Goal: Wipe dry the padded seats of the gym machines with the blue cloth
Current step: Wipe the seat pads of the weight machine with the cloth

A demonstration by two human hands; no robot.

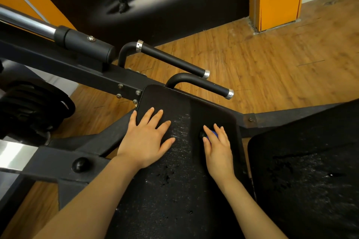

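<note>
Pressing flat on the black seat (174, 161) at frame centre, my left hand (144, 139) lies with fingers straight and spread, thumb over the pad's left edge. My right hand (217, 147) sits to the right of it on the same pad, fingers curled over the blue cloth (213, 134), of which only a small bit shows between them. Pale droplets speckle the pad between my hands. A second pad (310, 170) fills the lower right; two handles (202, 81) stand above the seat.
</note>
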